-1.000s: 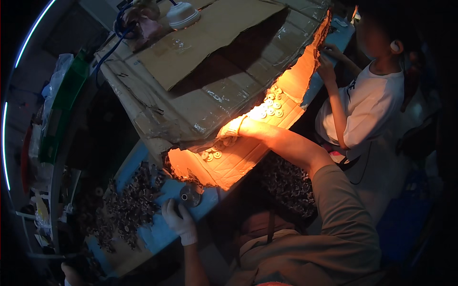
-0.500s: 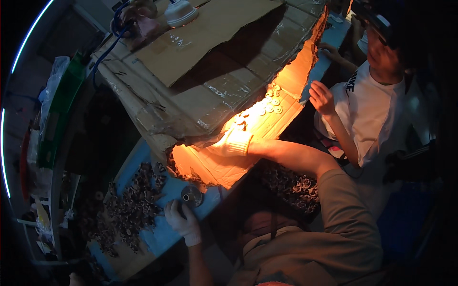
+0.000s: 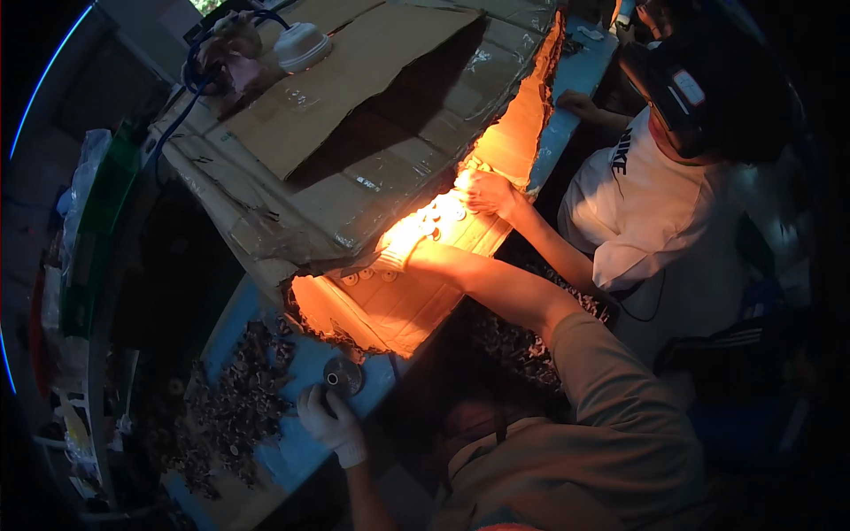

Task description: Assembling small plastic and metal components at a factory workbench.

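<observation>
My right hand [image 3: 400, 250], in a pale knit glove, reaches into the brightly lit opening of a cardboard box [image 3: 403, 316]. Glare and the box's top hide its fingers. Beside its wrist, several small round pieces with centre holes [image 3: 364, 275] lie in a row on the lit cardboard. My left hand [image 3: 331, 419], gloved in white, is at the blue table's edge, its fingers curled around something dark I cannot make out. Just beyond it sits a dark disc with a pale ring at its centre [image 3: 343, 377]. A heap of small dark parts [image 3: 239, 398] lies left of that hand.
Across the opening, a co-worker's bare hand [image 3: 485, 193] reaches into the box. A white lamp fitting [image 3: 303, 48] with a blue cable stands on top. More small parts fill a dark container [image 3: 513, 347] below my right forearm. A green bin [image 3: 93, 239] stands at far left.
The co-worker's hand has come down into the lit opening. My right hand has shifted farther in, uncovering the row of round pieces. The whole view has shifted slightly.
</observation>
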Available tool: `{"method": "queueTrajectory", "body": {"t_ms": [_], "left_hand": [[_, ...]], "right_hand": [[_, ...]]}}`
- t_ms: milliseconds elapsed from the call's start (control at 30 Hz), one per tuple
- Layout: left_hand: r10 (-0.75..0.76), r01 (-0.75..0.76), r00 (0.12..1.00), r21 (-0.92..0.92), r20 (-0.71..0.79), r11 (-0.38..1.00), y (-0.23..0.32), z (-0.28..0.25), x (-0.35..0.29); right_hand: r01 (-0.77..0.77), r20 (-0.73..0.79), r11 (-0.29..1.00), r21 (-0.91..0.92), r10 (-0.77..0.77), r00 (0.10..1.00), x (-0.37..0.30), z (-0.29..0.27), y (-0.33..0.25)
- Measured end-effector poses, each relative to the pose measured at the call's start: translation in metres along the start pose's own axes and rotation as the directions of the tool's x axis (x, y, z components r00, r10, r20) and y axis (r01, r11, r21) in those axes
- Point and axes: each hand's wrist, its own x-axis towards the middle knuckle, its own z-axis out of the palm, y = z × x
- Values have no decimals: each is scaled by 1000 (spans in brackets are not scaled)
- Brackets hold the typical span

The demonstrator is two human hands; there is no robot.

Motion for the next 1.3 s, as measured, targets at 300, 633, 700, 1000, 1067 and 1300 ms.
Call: {"method": "queueTrajectory", "body": {"t_ms": [300,633,700,1000,1067,1300], "left_hand": [[2,-2,1000,9,1,1000,0,-3,-1],[6,-6,1000,35,14,999,2,-6,-1],[20,-20,1000,39,5,999,-1,-5,-2],[42,-40,999,41,-31,998,-5,-4,-1],[61,-59,997,41,-40,997,-1,0,0],[8,-7,1000,63,-17,998,-2,-8,-2]], "right_hand": [[-270,-510,903,-335,67,858,-136,11,-24],[-683,-353,715,149,684,638,-99,-3,42],[-602,-699,751,-271,277,660,-85,14,37],[-335,-569,862,-380,68,820,-53,10,-3],[-264,-411,714,-648,-36,911,-53,21,18],[-287,7,870,-401,317,949,41,-5,44]]}}
